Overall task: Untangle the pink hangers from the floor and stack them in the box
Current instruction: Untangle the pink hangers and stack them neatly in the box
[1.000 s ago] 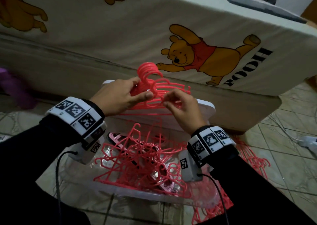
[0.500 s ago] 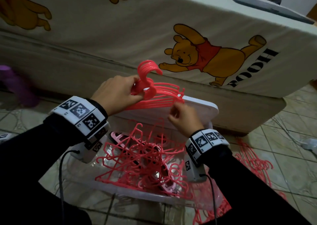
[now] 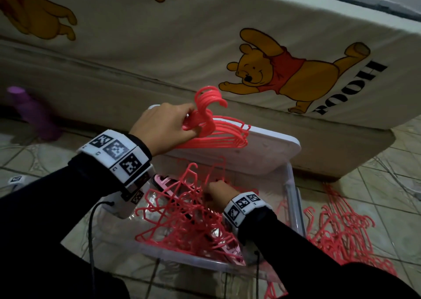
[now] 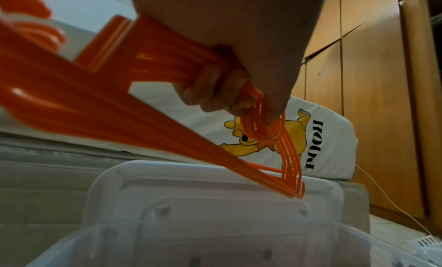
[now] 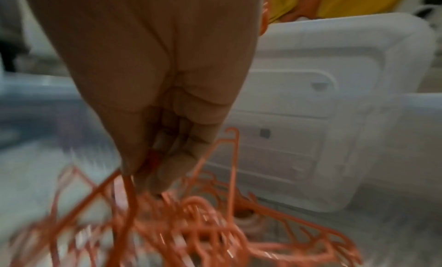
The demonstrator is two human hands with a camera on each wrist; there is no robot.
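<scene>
Nearest me, the right hand (image 3: pixel 216 191) is down inside the clear box (image 3: pixel 293 198), fingers (image 5: pixel 177 169) bunched and pinching a strand of the tangle (image 3: pixel 182 216) of pink hangers heaped there. That view is blurred, so which hanger it has I cannot tell. The tangle spreads below and in front of the fingertips, filling most of the box, with a paler pink hanger (image 3: pixel 166 181) poking out at its left side. More hangers lie in a loose pile (image 3: pixel 341 232) on the tiled floor (image 3: pixel 376 194) just right of the box.

Farther off and higher, the left hand (image 3: pixel 164 128) is closed around a neat stack (image 3: pixel 218 132) of hangers near their necks; the hooks rise above the knuckles and the arms fan out to the right, tips over the white lid (image 3: pixel 273 148) leaning behind the box. Beyond that stands the bed (image 3: pixel 205 36).
</scene>
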